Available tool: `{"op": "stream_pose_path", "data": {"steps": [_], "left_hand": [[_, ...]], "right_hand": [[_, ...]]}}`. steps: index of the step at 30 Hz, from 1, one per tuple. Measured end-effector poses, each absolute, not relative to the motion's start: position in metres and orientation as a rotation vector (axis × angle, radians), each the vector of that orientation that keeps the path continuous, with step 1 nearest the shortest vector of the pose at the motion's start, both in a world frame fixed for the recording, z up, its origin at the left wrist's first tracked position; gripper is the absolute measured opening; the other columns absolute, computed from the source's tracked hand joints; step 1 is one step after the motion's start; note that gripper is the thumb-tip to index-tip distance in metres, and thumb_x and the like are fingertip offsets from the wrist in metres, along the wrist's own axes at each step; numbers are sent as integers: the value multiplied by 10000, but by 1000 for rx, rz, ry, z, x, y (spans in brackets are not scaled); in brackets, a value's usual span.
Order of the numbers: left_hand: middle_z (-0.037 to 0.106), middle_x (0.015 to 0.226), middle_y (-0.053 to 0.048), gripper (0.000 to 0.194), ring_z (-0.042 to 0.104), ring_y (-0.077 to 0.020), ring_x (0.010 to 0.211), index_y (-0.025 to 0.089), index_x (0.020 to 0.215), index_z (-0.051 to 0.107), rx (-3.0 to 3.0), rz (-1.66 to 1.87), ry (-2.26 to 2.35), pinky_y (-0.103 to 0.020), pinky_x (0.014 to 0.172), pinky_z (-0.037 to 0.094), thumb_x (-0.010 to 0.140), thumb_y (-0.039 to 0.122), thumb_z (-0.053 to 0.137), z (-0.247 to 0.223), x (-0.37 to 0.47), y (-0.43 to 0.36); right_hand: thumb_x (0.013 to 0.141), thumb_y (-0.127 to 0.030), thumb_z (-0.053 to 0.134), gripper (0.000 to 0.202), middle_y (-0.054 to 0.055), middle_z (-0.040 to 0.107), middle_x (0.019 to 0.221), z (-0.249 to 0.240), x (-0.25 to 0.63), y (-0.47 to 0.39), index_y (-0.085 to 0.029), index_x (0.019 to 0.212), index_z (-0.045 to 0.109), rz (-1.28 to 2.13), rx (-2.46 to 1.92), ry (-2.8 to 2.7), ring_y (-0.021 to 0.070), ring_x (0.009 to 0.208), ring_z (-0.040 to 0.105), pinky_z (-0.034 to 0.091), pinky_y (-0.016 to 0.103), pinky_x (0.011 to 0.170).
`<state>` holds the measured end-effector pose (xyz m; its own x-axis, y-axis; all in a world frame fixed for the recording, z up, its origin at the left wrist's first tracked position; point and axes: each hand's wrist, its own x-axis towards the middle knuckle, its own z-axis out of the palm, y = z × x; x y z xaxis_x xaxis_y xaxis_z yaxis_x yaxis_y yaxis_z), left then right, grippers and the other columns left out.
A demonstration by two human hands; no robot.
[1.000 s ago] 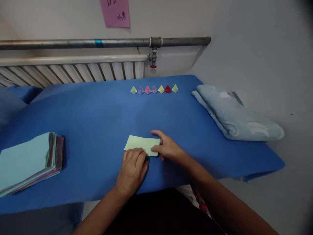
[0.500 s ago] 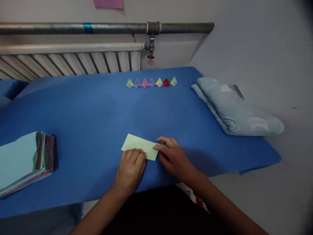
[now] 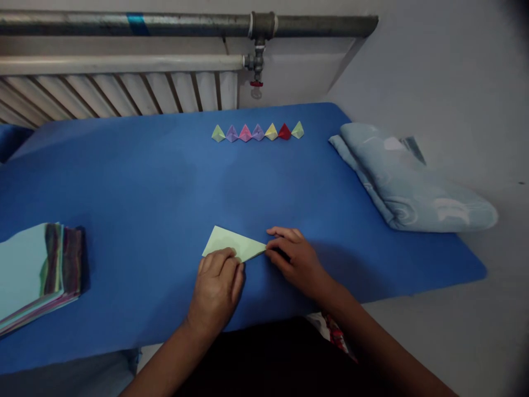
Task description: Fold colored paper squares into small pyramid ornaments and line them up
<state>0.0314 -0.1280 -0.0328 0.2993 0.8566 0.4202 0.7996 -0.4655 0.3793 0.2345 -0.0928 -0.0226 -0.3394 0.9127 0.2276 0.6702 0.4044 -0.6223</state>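
Observation:
A pale green sheet of paper [image 3: 225, 241] lies on the blue-covered table [image 3: 157, 204], its right side narrowed to a point. My left hand [image 3: 217, 284] rests on its lower edge with curled fingers pressing it down. At the pointed right end, my right hand [image 3: 295, 259] pinches the tip between thumb and index finger. Farther back stands a row of small folded paper pieces [image 3: 245, 133] in green, purple, pink, yellow and red, set side by side.
A stack of coloured paper [image 3: 25, 264] sits at the left. On the right lies a folded light blue cloth [image 3: 413, 184] beside the wall. Behind the table are a white radiator [image 3: 152, 94] and a metal pipe [image 3: 194, 25] with a red-handled valve [image 3: 257, 84].
The paper's right end has gone from a straight short edge to a point. My right thumb and index finger have closed on that tip. The view has tilted slightly down.

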Motion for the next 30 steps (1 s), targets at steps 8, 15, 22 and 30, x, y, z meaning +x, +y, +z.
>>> {"op": "stream_pose_path", "data": {"steps": [8, 15, 22, 30], "left_hand": [[634, 1010, -88, 112, 558, -232, 935, 164, 899, 606, 2318, 783, 1673, -424, 842, 471, 899, 210, 505, -28, 39, -121], [610, 1015, -97, 102, 535, -238, 936, 158, 868, 601, 2293, 797, 1685, -430, 841, 481, 887, 202, 511, -28, 39, -121], [607, 1004, -105, 111, 530, -239, 924, 149, 858, 594, 2323, 799, 1710, -433, 827, 487, 898, 191, 500, -30, 40, -120], [599, 1015, -108, 107, 532, -240, 934, 151, 845, 591, 2347, 791, 1733, -419, 818, 489, 897, 200, 512, -32, 40, -118]], "right_hand": [[858, -207, 574, 88, 111, 648, 1091, -20, 235, -83, -187, 806, 643, 630, -1357, -2116, 241, 1114, 547, 425, 446, 929], [850, -173, 580, 73, 99, 645, 1117, -21, 239, -80, -191, 813, 641, 645, -1319, -2135, 231, 1096, 552, 427, 437, 921], [856, -205, 577, 90, 99, 643, 1135, -20, 241, -76, -196, 781, 626, 657, -1329, -2146, 241, 1102, 548, 432, 445, 920], [870, -231, 567, 105, 85, 634, 1152, -23, 241, -77, -205, 782, 618, 656, -1333, -2138, 241, 1107, 544, 423, 450, 928]]}}
